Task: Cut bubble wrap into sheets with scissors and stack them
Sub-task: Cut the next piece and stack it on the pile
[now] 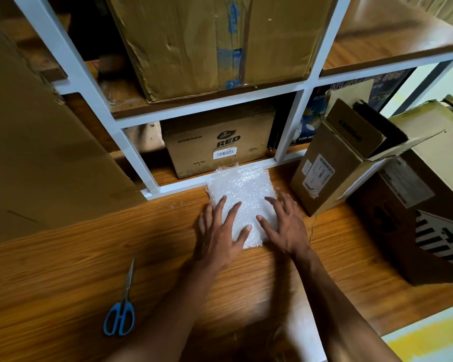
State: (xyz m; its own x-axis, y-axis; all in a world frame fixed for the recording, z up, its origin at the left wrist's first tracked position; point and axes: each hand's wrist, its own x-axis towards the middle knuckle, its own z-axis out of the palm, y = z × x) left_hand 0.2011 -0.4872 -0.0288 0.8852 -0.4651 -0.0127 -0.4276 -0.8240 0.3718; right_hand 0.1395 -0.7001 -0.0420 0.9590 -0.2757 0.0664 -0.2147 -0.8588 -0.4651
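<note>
A stack of white bubble wrap sheets lies on the wooden table, close to the white shelf frame. My left hand rests flat on the stack's near left part, fingers spread. My right hand lies flat on its near right edge, fingers apart. Neither hand grips anything. Blue-handled scissors lie shut on the table at the lower left, well away from both hands, blades pointing away from me.
A white metal shelf frame stands just behind the stack, holding cardboard boxes. Open cardboard boxes crowd the table's right side. A large cardboard sheet leans at the left.
</note>
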